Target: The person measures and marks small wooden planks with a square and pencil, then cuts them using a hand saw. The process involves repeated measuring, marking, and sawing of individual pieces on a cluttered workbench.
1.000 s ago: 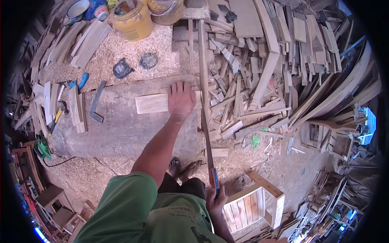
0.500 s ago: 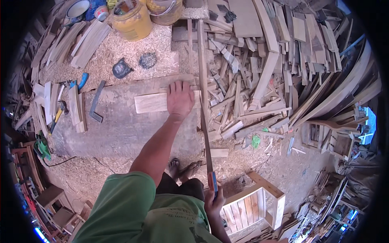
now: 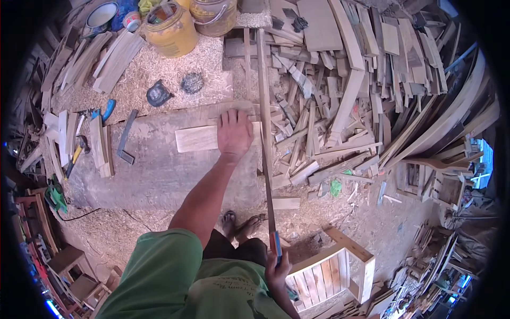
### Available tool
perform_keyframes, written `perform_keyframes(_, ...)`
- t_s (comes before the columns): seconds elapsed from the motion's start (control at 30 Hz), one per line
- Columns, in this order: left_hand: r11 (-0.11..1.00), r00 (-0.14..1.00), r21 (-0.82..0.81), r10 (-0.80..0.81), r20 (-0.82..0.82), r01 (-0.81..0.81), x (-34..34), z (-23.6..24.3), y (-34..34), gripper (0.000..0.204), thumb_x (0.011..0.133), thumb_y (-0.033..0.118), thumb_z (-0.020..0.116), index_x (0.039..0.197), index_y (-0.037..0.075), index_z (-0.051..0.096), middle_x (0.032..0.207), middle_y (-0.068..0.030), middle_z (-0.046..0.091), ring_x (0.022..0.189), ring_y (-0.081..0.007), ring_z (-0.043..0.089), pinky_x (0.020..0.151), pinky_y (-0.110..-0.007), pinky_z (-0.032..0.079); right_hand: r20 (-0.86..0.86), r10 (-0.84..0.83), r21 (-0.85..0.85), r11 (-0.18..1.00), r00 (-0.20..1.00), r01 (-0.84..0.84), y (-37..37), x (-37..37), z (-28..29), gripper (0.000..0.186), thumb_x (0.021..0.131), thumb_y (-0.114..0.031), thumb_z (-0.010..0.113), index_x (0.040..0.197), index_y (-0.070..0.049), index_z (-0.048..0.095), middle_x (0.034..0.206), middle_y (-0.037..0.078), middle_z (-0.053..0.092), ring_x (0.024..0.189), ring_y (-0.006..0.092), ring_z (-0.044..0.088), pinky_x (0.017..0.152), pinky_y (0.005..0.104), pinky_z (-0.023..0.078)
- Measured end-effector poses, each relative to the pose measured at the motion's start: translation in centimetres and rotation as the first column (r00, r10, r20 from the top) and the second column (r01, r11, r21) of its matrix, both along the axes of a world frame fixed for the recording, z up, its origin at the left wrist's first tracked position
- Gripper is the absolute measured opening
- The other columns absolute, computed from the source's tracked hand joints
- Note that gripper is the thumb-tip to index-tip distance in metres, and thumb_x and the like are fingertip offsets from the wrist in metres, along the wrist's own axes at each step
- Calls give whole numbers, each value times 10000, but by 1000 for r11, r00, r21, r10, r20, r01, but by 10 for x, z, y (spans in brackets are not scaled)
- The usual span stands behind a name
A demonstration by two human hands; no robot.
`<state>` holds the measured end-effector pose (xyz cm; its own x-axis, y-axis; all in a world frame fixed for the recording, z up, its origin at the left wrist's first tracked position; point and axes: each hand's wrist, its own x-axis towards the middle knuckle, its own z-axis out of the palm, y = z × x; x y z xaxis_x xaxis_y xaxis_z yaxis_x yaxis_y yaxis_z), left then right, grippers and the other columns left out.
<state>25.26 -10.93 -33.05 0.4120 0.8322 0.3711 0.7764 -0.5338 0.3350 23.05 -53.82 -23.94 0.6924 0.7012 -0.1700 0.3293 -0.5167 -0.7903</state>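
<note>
My left hand (image 3: pixel 234 133) lies over a short pale wooden board (image 3: pixel 196 139), pressing it onto the worn workbench top (image 3: pixel 159 181). Its fingers reach across the board's far edge. Low on the right, my right hand (image 3: pixel 277 268) is closed around the blue handle (image 3: pixel 277 247) of a handsaw. The saw's long narrow blade (image 3: pixel 270 204) runs away from me to the board's right end, beside the bench's right edge. Whether the teeth are in the wood cannot be made out. A metal try square (image 3: pixel 126 141) rests left of the board.
A hammer (image 3: pixel 78 155) and a blue-handled tool (image 3: pixel 109 109) lie at the bench's left. Yellow buckets (image 3: pixel 171 32) stand on shavings at the back. Offcuts (image 3: pixel 319 122) pile up on the right. A slatted wooden frame (image 3: pixel 321 274) is near my right arm.
My right hand and the saw handle have shifted slightly back toward me and to the left. The left hand stays on the board.
</note>
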Motion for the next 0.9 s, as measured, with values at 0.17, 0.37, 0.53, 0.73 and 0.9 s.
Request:
perform_keyframes(0.17,1000,1000,-21,-15,-20,14,4,-5,-4,256,1081,292,603,1134,48,659,1174,-192,617,1129,-407,591,1014,-560,472,-30,-6,85,996,1000,9,178,60,-43,248,1139,-228,633,1245,-10,685,779,223,698,643,453,701,582,527,519)
perform_keyframes(0.37,1000,1000,4,-1,-13,1,3,-6,-3,250,1081,295,607,1119,54,659,1153,-186,613,1097,-405,590,1000,-552,475,-19,-8,78,997,1000,9,85,31,-41,267,1130,-255,656,1250,-19,691,838,241,736,705,471,730,614,533,546)
perform_keyframes(0.53,999,1000,33,-8,7,8,1,-5,-2,252,1082,294,604,1111,51,660,1144,-186,614,1099,-405,587,995,-553,472,-61,-34,-18,999,998,33,-14,-5,-31,411,1102,-271,712,1385,26,693,1078,288,797,988,413,834,787,486,641)
perform_keyframes(0.73,1000,999,-23,-7,-42,6,5,-4,-3,262,1062,293,614,1132,49,678,1170,-192,623,1123,-401,590,1037,-547,468,18,42,56,998,999,-43,218,72,-38,293,1161,-278,615,1293,-23,669,847,258,720,774,481,739,633,547,540)
perform_keyframes(0.9,1000,1000,20,0,-29,0,1,-11,-2,250,1072,280,607,1127,44,666,1161,-194,617,1114,-406,589,1013,-550,471,-46,-44,-35,998,998,43,70,19,-14,339,1148,-264,615,1343,1,694,867,227,746,742,358,769,669,468,577)
